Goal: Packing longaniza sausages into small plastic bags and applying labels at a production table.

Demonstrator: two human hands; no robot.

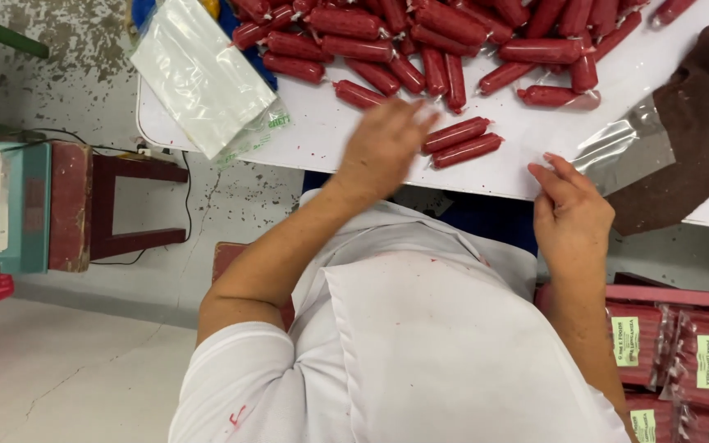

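Red sausages sealed in tight clear film, two of them [461, 141], lie side by side near the front edge of the white counter [330, 135], set apart from the big heap of like sausages [453, 33] piled further back. They sit just where both hands can meet them, which suggests they were drawn out of the heap as a pair.

The left hand [383, 148] hovers over the counter just beside the left ends of the pair, fingers bent and blurred by motion; its grip looks loosely open and holds nothing that shows, though whether the fingertips touch the film cannot be told. The right hand [572, 213] rests at the counter's edge with fingers stretched nearly flat, its grip not closed around anything; its fingertips lie at or on the near corner of a clear plastic bag [629, 148] that lies flat on the counter, partly over a dark brown cloth [699, 123]. Pinned so, the bag would keep from sliding.

A stack of further clear bags [203, 74] lies at the counter's left corner, within reach of the left arm. Down at the right, a pink crate [658, 297] holds filled packs with pale green labels [674, 353], close beside the person's right side. A teal bench machine [18, 205] stands well apart at the left.
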